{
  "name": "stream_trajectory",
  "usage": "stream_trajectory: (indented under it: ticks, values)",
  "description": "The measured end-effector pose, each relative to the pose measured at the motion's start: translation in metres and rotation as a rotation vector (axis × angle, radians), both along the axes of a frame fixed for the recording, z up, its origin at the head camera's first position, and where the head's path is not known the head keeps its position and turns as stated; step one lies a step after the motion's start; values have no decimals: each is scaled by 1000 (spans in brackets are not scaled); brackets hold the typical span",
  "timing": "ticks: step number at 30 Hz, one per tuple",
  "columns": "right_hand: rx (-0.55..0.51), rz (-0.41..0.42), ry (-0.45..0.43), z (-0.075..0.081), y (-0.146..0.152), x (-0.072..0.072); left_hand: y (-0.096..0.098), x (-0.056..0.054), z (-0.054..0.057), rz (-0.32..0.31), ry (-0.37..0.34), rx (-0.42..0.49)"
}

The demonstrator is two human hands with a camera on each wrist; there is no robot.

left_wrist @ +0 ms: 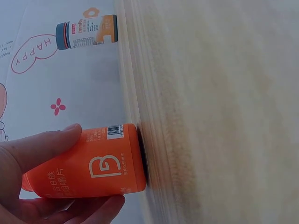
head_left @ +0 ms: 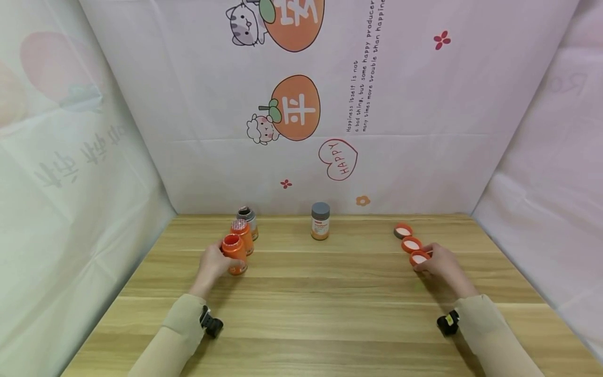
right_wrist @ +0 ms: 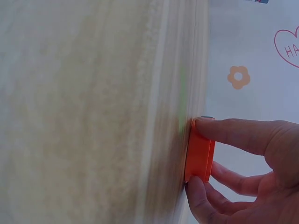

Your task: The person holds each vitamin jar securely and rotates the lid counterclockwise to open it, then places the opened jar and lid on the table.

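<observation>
My left hand [head_left: 213, 263] grips an open orange bottle [head_left: 235, 257] that stands on the table at the left. In the left wrist view, the thumb is on one side of this bottle [left_wrist: 112, 163] and the other fingers on the opposite side. Just behind it stand an orange bottle with a patterned seal [head_left: 247, 240] over its mouth and an uncapped grey bottle [head_left: 253, 224]. Over at the right, my right hand [head_left: 443, 263] pinches the nearest orange cap [head_left: 419, 258] by its rim; the cap lies white inside up on the table.
A second orange cap [head_left: 412, 244] and a darker-sided cap [head_left: 402, 231] lie in a slanting row behind the held one. A bottle with a grey lid [head_left: 320, 222] stands at the back middle. Printed white cloth [head_left: 400, 173] hangs behind the wooden table [head_left: 320, 303] and along both sides.
</observation>
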State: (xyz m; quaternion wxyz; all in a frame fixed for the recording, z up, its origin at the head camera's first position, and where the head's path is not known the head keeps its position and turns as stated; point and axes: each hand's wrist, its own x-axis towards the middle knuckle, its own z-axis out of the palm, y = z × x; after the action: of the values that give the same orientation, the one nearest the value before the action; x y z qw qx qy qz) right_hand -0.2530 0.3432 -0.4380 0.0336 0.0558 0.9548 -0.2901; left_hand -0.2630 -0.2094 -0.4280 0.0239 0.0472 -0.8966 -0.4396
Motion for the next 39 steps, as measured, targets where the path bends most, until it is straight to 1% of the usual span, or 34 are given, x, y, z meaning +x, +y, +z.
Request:
stream_trajectory:
  ticks: [11, 22, 31, 39]
  values:
    - [-19, -1, 0, 1, 0, 1, 0, -1, -1, 4, 14, -30]
    - [-3, 9, -14, 4, -1, 3, 1, -2, 2, 2, 20, -54]
    - [-17, 6, -26, 4, -1, 3, 0, -3, 1, -5, 5, -32]
    - [-30, 2, -32, 6, -2, 4, 1, -4, 1, -16, 18, -58]
